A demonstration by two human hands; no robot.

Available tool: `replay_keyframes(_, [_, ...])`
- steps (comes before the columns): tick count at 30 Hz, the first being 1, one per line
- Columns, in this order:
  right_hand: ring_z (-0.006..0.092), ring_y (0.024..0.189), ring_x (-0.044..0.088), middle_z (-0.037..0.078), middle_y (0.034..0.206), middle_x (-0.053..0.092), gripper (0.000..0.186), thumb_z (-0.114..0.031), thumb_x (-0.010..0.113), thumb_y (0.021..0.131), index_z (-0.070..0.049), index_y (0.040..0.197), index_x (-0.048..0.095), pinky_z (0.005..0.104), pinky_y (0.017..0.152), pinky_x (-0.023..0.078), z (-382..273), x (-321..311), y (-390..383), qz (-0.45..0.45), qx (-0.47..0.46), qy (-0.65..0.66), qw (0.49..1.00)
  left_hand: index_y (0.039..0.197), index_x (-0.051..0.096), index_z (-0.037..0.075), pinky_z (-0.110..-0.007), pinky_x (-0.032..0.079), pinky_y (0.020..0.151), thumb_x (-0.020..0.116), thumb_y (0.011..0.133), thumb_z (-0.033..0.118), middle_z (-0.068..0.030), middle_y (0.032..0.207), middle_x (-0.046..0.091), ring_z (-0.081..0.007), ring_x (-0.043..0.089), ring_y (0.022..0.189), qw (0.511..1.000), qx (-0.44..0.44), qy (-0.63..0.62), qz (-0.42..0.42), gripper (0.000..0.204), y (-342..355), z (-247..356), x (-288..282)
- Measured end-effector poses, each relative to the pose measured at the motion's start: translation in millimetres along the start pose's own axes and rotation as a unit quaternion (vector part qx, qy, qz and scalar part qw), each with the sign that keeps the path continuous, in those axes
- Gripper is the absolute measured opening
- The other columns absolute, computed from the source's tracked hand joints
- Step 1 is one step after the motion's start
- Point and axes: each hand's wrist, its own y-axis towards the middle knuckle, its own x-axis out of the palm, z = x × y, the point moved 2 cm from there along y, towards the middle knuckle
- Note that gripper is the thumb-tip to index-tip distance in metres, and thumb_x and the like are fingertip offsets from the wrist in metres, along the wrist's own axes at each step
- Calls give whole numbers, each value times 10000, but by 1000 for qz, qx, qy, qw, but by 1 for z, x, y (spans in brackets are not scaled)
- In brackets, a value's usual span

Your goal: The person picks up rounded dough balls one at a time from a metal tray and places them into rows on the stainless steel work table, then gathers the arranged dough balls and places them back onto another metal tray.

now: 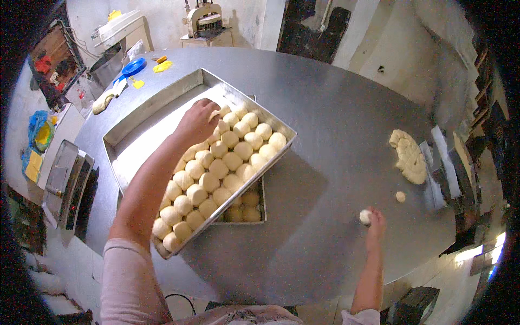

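Note:
A metal tray [146,130] lies at a slant on the steel table, rows of pale dough balls [216,168] filling its right part and its left part white and bare. My left hand [201,116] is over the rows near the upper middle, fingers curled down; whatever they hold is hidden. Beneath this tray, a second tray [263,208] shows more balls. Low on the right, my right hand [374,221] has its fingers round a single dough ball [365,217] at the tabletop. A loose ball [401,196] and a large dough piece [407,157] lie beyond it.
Blue round item [134,66], yellow scrapers [162,66] and a dough strip [102,102] sit along the back left of the table [314,108]. A scale-like device [70,184] stands at the left, metal pieces [444,162] at the right edge, a press machine [206,21] behind.

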Motion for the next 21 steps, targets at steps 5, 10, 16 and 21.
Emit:
replay_keyframes(5, [198,1044,517,107,1119,526,414,-82,564,785,-1,1181,473,333,902,428,-136,118,6,-255,-78,153,952,1201,470,77,-528,349,948,457,886,316,-112,1310,419,-270,428,1186,990,40,135,-28,396,18,-23,62])
replay_keyframes(10, [196,1007,520,98,1129,509,404,-86,582,800,-12,1166,427,304,863,438,-286,256,-2,-241,-412,243,844,1240,448,80,-522,327,973,443,887,322,-106,1331,409,-243,404,1224,986,-1,60,-157,428,-2,-32,39])
replay_keyframes(16, [310,904,570,152,994,592,226,-105,581,793,-30,1005,570,392,822,445,-227,407,66,-172,-527,-237,798,1214,464,37,-463,399,912,471,872,316,-145,1290,441,-322,476,1128,994,35,-11,-108,441,3,-26,38])
replay_keyframes(21, [348,1011,523,152,1062,584,287,-105,562,785,-71,1069,591,438,929,391,-166,293,7,-154,-497,-123,845,1189,471,29,-417,454,855,470,873,330,-170,1279,446,-377,542,1008,996,-47,-50,-55,436,25,-48,44])
